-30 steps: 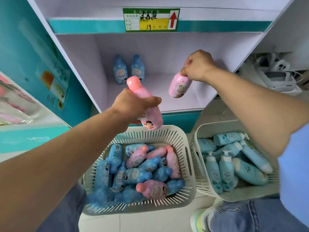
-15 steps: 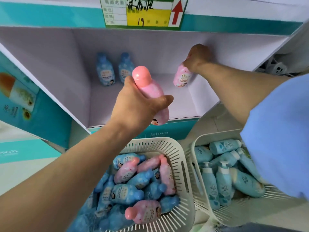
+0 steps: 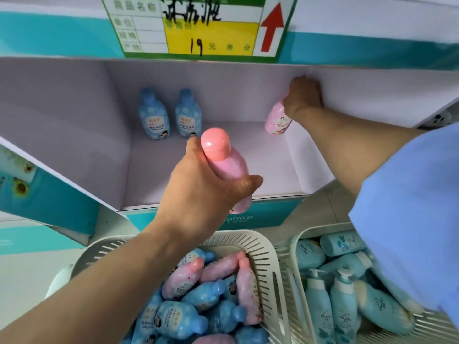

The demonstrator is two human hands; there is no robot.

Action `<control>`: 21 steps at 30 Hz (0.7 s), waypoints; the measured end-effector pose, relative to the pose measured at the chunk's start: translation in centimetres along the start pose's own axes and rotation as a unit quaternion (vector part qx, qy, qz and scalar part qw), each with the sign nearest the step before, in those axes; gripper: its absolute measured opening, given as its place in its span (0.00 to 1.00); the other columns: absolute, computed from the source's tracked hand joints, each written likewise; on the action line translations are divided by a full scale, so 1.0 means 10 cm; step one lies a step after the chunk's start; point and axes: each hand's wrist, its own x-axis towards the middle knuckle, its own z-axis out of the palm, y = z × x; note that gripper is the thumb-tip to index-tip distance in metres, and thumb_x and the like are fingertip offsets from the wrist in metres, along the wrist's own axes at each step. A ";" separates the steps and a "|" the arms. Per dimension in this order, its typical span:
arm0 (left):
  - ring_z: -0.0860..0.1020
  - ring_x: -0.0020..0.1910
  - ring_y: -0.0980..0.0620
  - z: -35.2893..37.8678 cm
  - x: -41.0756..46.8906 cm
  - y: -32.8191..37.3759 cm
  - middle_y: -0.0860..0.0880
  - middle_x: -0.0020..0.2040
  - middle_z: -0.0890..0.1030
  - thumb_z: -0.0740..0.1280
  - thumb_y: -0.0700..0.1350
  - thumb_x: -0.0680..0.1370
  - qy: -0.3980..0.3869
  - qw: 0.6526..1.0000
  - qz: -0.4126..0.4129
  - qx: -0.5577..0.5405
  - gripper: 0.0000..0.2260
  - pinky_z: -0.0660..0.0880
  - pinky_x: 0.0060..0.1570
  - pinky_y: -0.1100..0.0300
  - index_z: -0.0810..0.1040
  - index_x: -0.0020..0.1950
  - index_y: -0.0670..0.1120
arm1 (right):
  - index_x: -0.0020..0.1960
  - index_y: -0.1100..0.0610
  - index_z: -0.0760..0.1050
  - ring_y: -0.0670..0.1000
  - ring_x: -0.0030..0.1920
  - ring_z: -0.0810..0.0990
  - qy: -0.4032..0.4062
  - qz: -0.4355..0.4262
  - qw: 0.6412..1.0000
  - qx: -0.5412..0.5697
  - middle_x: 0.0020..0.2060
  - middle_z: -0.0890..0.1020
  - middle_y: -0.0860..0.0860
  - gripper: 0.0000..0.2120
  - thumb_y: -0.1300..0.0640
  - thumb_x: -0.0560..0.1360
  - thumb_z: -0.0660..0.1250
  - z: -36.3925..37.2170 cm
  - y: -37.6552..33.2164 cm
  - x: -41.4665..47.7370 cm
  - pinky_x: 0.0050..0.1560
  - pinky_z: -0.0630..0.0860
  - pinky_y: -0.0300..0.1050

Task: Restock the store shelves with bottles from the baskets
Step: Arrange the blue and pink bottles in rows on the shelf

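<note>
My left hand grips a pink bottle with a rounded pink cap, held tilted over the front edge of the white shelf. My right hand reaches deep into the shelf's back right corner and holds a second pink bottle by its top, its base at the shelf floor. Two blue bottles stand upright side by side at the back left of the shelf.
Below the shelf, a white slatted basket holds several blue and pink bottles. To its right a second white basket holds several light-blue pump bottles. A green price tag with a red arrow hangs on the shelf edge above.
My right hand carried its pink bottle from the shelf front into the back right corner and lowered it. My left hand rose with its pink bottle toward the shelf opening. The camera moved closer.
</note>
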 end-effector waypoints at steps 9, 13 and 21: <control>0.82 0.41 0.52 -0.09 0.16 -0.08 0.51 0.43 0.83 0.77 0.60 0.62 -0.004 0.999 -0.039 0.024 0.28 0.80 0.47 0.51 0.76 0.54 0.46 | 0.46 0.59 0.80 0.54 0.43 0.82 -0.084 -0.150 0.961 0.217 0.42 0.83 0.55 0.08 0.55 0.73 0.67 -0.41 -0.30 -0.64 0.49 0.78 0.47; 0.80 0.46 0.47 -0.13 0.09 -0.02 0.49 0.50 0.80 0.76 0.61 0.63 0.027 0.993 -0.077 0.085 0.32 0.79 0.51 0.48 0.72 0.60 0.47 | 0.45 0.57 0.79 0.49 0.35 0.79 -0.247 -0.221 0.865 0.376 0.36 0.81 0.50 0.17 0.44 0.77 0.62 -0.80 -0.50 -1.45 0.35 0.74 0.41; 0.78 0.55 0.43 -0.01 -0.17 0.15 0.45 0.56 0.78 0.75 0.63 0.63 0.012 0.979 -0.068 0.194 0.36 0.73 0.50 0.52 0.68 0.62 0.43 | 0.50 0.61 0.80 0.44 0.32 0.76 -0.236 -0.260 0.886 0.304 0.36 0.81 0.50 0.16 0.50 0.70 0.73 -0.96 -0.49 -1.88 0.34 0.75 0.36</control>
